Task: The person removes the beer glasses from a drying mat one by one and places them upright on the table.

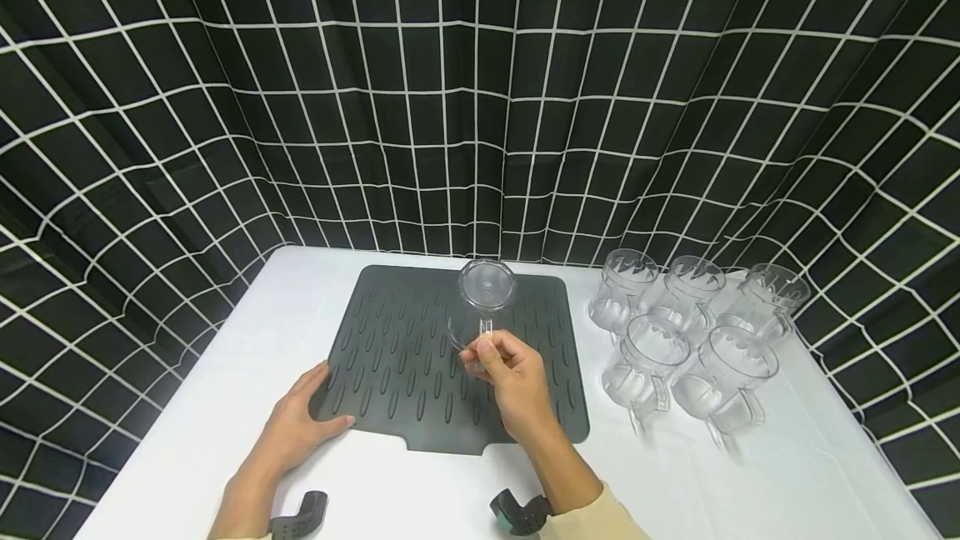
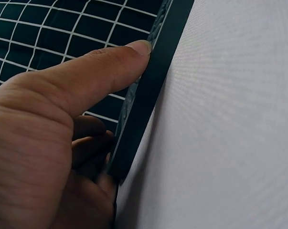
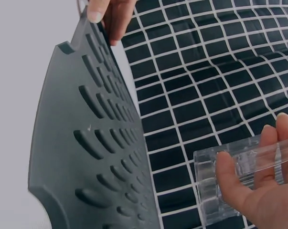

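My right hand [image 1: 517, 373] pinches a clear mug [image 1: 487, 284] by its handle, thumb on top, above the drying mat. The mug's handle points toward me; I cannot tell whether its rim or its base is uppermost. In the right wrist view the mug's transparent wall [image 3: 206, 191] shows beyond the fingers. The dark grey ribbed drying mat [image 1: 442, 436] lies on the white table. At its front left corner rests my left hand [image 1: 288, 423], fingers along the left side and thumb at the front edge. The left wrist view shows that thumb touching the mat's edge [image 2: 158, 81].
Several clear mugs stand in two rows on the table's right side, among them a front one [image 1: 652, 348] and a back one [image 1: 768, 298]. Behind and around the white table [image 1: 825, 457] hangs a black curtain [image 1: 480, 107] with a white grid.
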The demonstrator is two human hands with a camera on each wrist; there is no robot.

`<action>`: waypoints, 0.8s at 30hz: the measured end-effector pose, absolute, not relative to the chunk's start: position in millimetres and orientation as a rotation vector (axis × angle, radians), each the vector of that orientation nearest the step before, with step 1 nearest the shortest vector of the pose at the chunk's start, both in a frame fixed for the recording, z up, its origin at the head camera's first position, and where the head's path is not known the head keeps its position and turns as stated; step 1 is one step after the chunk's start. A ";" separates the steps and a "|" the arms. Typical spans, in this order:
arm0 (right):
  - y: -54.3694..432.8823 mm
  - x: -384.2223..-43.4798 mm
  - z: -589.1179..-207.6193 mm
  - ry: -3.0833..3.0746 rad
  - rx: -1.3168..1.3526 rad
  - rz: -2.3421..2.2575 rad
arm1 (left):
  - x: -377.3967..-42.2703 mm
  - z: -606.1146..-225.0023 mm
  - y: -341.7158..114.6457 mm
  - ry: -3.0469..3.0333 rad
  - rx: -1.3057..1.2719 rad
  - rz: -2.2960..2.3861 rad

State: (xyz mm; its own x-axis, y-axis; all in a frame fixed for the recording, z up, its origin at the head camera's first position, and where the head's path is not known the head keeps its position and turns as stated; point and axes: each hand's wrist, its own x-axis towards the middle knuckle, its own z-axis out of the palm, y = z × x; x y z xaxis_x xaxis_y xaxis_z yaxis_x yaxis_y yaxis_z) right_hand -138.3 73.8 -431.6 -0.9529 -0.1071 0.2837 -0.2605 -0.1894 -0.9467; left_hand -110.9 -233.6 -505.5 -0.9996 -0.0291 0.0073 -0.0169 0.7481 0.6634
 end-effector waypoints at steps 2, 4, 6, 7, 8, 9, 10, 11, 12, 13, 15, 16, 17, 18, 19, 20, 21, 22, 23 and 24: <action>78.5 -135.5 -431.7 -1.903 0.442 2.320 | -110.6 -505.5 -233.2 -2.918 0.035 -1.111; 83.2 -133.3 -432.0 -1.861 0.453 2.342 | -110.5 -505.3 -233.0 -2.913 0.033 -1.112; 87.9 -131.5 -432.0 -1.828 0.466 2.350 | -110.0 -505.0 -232.9 -2.910 0.031 -1.108; 90.1 -130.9 -432.1 -1.810 0.473 2.353 | -109.7 -504.9 -232.9 -2.908 0.029 -1.107; 92.2 -130.2 -432.1 -1.796 0.478 2.349 | -109.5 -504.7 -232.8 -2.905 0.030 -1.108; 94.2 -129.7 -432.2 -1.786 0.485 2.341 | -109.3 -504.7 -232.9 -2.903 0.030 -1.110; 96.2 -129.1 -432.3 -1.784 0.487 2.328 | -109.3 -505.0 -233.0 -2.900 0.029 -1.110; 98.2 -128.5 -432.3 -1.785 0.487 2.309 | -109.2 -505.1 -233.0 -2.901 0.028 -1.107; 100.0 -127.9 -432.4 -1.787 0.487 2.291 | -109.5 -505.5 -233.1 -2.901 0.025 -1.107; 101.7 -127.3 -432.7 -1.786 0.483 2.272 | -109.8 -505.5 -233.0 -2.901 0.022 -1.106; 104.9 -126.3 -432.9 -1.799 0.474 2.227 | -110.4 -505.7 -233.0 -2.897 0.016 -1.101; 106.4 -125.9 -433.0 -1.806 0.467 2.207 | -110.8 -505.8 -233.0 -2.895 0.014 -1.096; 107.8 -125.4 -433.1 -1.813 0.461 2.187 | -110.7 -505.7 -233.0 -2.894 0.012 -1.094; 109.1 -124.9 -433.2 -1.820 0.453 2.171 | -110.9 -505.6 -232.9 -2.892 0.010 -1.094; 110.4 -124.2 -433.3 -1.826 0.446 2.158 | -110.8 -505.4 -232.8 -2.890 0.011 -1.094; 111.6 -123.7 -433.4 -1.834 0.432 2.147 | -110.5 -505.4 -232.8 -2.890 0.012 -1.095; 112.9 -123.0 -433.6 -1.842 0.419 2.136 | -110.1 -505.5 -232.7 -2.892 0.013 -1.095; 114.0 -122.3 -433.8 -1.845 0.405 2.131 | -109.7 -505.4 -232.6 -2.894 0.016 -1.098; 115.2 -121.5 -433.9 -1.847 0.385 2.126 | -109.1 -505.4 -232.5 -2.897 0.019 -1.099; 116.3 -120.6 -434.0 -1.847 0.369 2.120 | -108.8 -505.3 -232.4 -2.899 0.021 -1.099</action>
